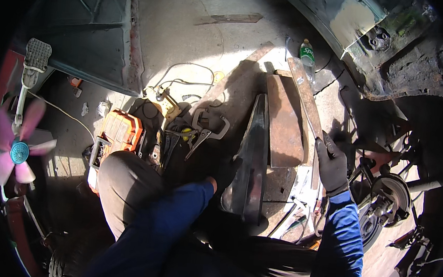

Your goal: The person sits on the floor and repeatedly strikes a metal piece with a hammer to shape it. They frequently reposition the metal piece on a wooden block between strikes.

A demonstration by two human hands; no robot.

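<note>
Left edge of the frame: pink-bladed fan (19, 152). Left of centre: orange case (120, 133). Upper left: large dark panel (86, 39). Upper right of centre: green bottle (307, 52). Right: round wheel hub (391, 199). Lower left corner: black tyre (56, 270), partly shadowed.

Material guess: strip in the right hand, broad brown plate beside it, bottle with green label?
Strip: likely steel, worn; mottled brown, rust-like surface.
Broad plate: probably sheet steel, matte; patchy reddish-brown, rust-like.
Bottle: likely plastic; lower body looks see-through, though glare leaves glass possible.
</note>
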